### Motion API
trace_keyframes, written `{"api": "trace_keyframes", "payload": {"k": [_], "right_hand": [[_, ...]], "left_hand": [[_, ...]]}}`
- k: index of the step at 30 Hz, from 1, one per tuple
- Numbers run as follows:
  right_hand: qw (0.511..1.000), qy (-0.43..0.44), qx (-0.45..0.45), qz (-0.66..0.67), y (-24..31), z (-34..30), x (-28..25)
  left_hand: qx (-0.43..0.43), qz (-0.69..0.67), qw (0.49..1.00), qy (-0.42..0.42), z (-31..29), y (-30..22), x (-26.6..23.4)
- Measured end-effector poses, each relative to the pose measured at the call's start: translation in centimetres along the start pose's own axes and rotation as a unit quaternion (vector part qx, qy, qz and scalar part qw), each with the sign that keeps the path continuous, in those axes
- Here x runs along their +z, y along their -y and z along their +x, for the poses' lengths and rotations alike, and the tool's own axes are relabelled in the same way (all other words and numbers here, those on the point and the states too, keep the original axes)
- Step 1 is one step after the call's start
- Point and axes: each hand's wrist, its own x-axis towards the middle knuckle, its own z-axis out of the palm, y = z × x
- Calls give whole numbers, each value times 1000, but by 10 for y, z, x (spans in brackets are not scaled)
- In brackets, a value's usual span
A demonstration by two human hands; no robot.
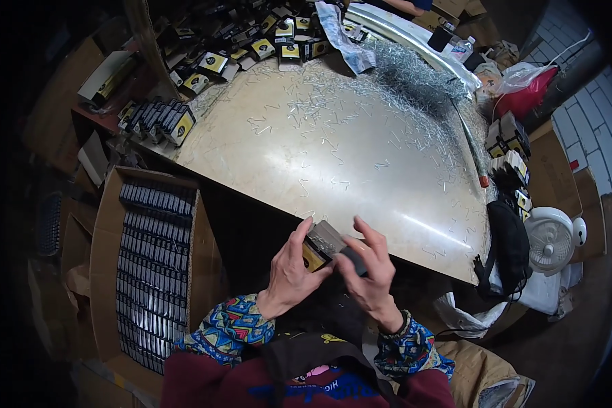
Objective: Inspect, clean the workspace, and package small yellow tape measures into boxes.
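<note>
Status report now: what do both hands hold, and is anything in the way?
Left hand and right hand both grip one small black-and-yellow box. Held above shiny metal table edge. Loose metal staples scattered beyond; nothing blocks hands.

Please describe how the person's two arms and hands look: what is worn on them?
Both hands, left hand and right hand, are bare, without gloves. Each forearm wears a colourful patterned sleeve in blue, yellow, red and green, with a ribbed cuff. No rings or watch can be made out.

Multicolour patterned sleeves (232, 325), maroon top w/ print, prob. dark apron strap.
</note>
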Motion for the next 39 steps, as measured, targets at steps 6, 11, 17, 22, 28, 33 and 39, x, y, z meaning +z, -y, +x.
{"api": "trace_keyframes", "payload": {"k": [6,11,17,22,28,33,39], "right_hand": [[998,65,13,-10,3,-13,9],[964,32,201,171,8,-17,16],[939,-12,280,200,18,-12,23],[904,-12,349,246,20,-7,19],[942,-23,284,178,20,-10,25],[995,-28,92,27,21,-12,31],[1000,11,20,-18,-9,-4,6]], "left_hand": [[28,-2,1000,-3,2,1,2],[-29,8,1000,-9,0,-3,2],[-36,78,996,31,3,-6,3],[-19,76,997,26,1,-6,2],[-20,88,995,37,1,-3,2],[-48,40,998,18,4,0,4],[-19,41,998,54,25,-12,10]]}}
